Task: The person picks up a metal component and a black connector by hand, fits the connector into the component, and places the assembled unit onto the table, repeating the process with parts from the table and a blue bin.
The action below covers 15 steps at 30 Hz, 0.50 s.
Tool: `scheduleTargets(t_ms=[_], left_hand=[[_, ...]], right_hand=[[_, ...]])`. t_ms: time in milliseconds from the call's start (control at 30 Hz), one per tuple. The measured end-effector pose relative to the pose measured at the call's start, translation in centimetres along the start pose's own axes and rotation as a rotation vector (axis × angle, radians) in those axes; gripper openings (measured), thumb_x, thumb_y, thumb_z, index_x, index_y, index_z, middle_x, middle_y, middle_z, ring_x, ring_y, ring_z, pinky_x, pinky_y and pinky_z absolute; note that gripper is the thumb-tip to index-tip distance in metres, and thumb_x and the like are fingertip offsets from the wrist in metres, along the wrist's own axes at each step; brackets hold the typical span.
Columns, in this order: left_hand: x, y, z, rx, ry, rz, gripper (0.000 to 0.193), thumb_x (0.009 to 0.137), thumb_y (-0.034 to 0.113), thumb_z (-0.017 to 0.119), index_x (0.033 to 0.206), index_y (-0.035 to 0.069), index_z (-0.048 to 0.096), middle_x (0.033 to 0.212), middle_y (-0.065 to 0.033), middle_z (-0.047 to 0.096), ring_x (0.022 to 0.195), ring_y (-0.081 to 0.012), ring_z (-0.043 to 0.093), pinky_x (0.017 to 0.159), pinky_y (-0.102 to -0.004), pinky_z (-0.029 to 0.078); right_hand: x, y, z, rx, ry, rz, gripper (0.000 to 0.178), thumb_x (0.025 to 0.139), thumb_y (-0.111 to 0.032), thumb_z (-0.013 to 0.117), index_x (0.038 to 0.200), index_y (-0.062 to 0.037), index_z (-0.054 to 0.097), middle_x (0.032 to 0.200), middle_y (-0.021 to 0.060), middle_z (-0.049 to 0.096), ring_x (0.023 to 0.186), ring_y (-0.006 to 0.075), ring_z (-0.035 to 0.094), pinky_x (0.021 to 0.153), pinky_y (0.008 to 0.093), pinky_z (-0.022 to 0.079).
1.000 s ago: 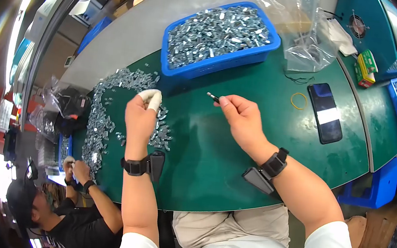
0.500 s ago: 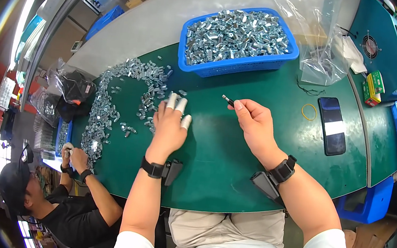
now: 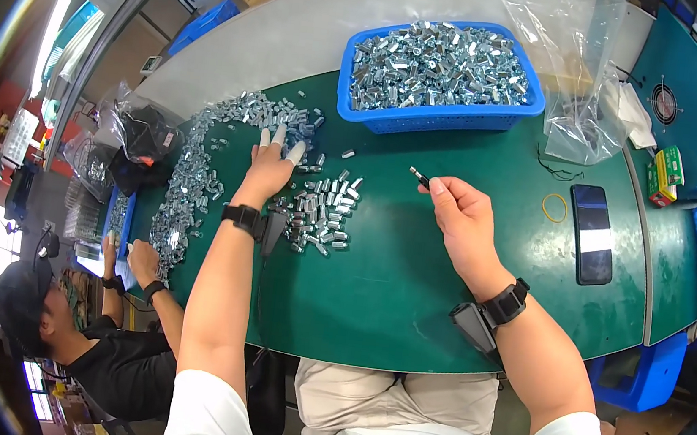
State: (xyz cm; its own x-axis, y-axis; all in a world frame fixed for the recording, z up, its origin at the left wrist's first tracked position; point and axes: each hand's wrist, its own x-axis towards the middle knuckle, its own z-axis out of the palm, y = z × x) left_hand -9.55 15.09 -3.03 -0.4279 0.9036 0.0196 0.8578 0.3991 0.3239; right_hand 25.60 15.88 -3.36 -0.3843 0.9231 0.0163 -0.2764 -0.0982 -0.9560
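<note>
My left hand (image 3: 269, 167), with white covers on some fingertips, reaches over the near side of a heap of small silvery hexagonal metal pieces (image 3: 279, 112). Its fingers are apart; whether they touch the pieces I cannot tell. Just right of its wrist lies a loose cluster of the same metal pieces (image 3: 328, 207) on the green table (image 3: 390, 307). Above the table, my right hand (image 3: 463, 221) pinches a short thin black tool with a silver tip (image 3: 419, 176) between thumb and fingers, the tip pointing up and left.
A blue basket (image 3: 443, 121) heaped with metal pieces stands at the back. To the right are a yellow rubber band (image 3: 554, 208), a phone (image 3: 591, 234), a clear plastic bag (image 3: 583, 132) and a small box (image 3: 665, 176). At left, a co-worker's hands (image 3: 140, 262) work beside the heap.
My left hand has moved left and away from me toward the heap. A cluster of metal pieces now shows beside it on the table. My right hand still grips the tool.
</note>
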Motion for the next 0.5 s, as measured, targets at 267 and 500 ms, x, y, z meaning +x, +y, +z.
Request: scheduleTargets(t_ms=[267,500], left_hand=[[5.5,3.3,1.6,0.145,-0.059,-0.054,0.065,0.097,0.056,0.044,0.154,0.026,0.036,0.164,-0.0168,0.019,0.15,-0.0433,0.012,0.118,-0.0571,0.015],[1.6,4.1,2.7,0.11,-0.07,0.199,0.06,0.1,0.049,0.043,0.152,0.019,0.04,0.162,-0.0197,0.022,0.148,-0.0445,0.019,0.118,-0.0511,0.02]], right_hand=[[0.1,0.1,-0.4,-0.014,-0.006,0.016,0.027,0.103,-0.025,0.056,0.101,-0.0012,0.068,0.063,-0.0117,0.037,0.054,-0.0001,0.028,0.048,0.0209,0.021],[0.5,-0.2,-0.3,-0.013,-0.052,-0.007,0.026,0.103,-0.024,0.056,0.101,-0.0012,0.068,0.062,-0.0115,0.038,0.053,-0.0002,0.028,0.048,0.0207,0.021]])
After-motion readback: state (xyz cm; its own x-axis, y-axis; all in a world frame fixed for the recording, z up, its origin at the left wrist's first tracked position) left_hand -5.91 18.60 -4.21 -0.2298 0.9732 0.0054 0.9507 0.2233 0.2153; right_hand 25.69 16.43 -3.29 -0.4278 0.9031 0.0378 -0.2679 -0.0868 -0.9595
